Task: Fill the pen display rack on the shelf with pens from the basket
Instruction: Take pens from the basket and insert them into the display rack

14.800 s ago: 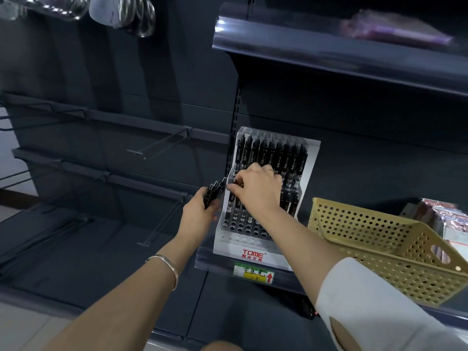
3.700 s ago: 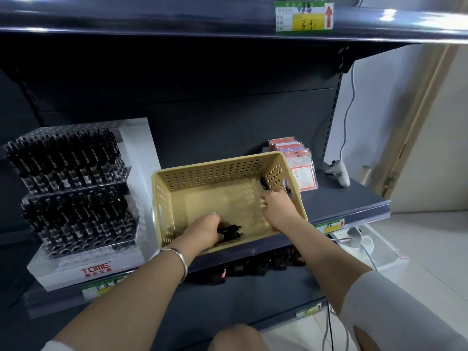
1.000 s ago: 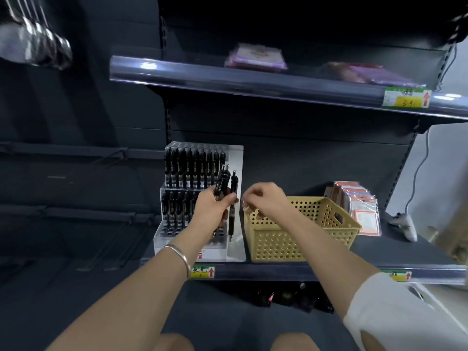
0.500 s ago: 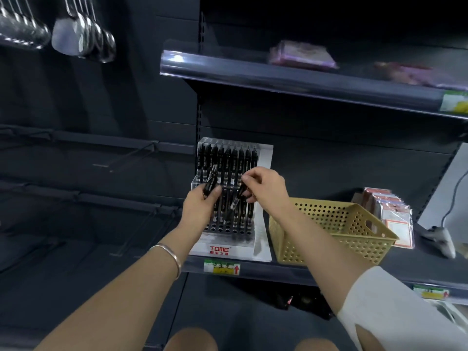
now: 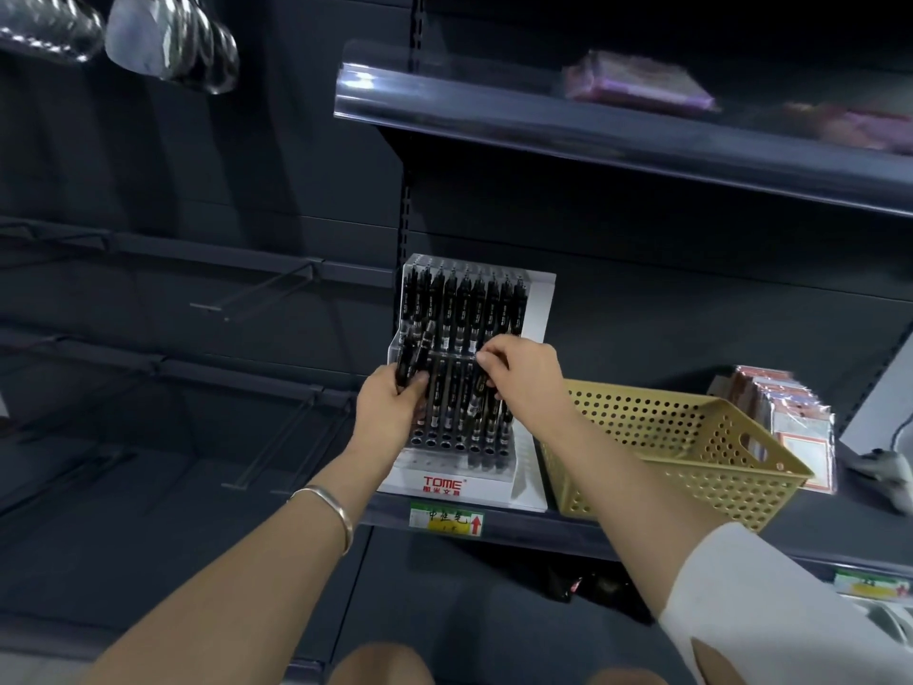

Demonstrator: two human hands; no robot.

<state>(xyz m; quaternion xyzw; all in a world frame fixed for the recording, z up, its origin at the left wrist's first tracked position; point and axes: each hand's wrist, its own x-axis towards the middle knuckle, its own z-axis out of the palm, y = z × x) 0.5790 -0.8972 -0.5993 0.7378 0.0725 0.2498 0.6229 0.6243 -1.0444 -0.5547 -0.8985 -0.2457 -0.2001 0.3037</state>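
Mid-fill at pen display rack on shelf, just left of basket. Holding spare black pens in left grip, curled round them. Pinching single pen in right grip at lower tier. Next, probably: lining tip to free hole, pushing straight down.

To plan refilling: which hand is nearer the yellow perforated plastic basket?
Right. The right hand is just left of the yellow perforated plastic basket; the left hand is farther left.
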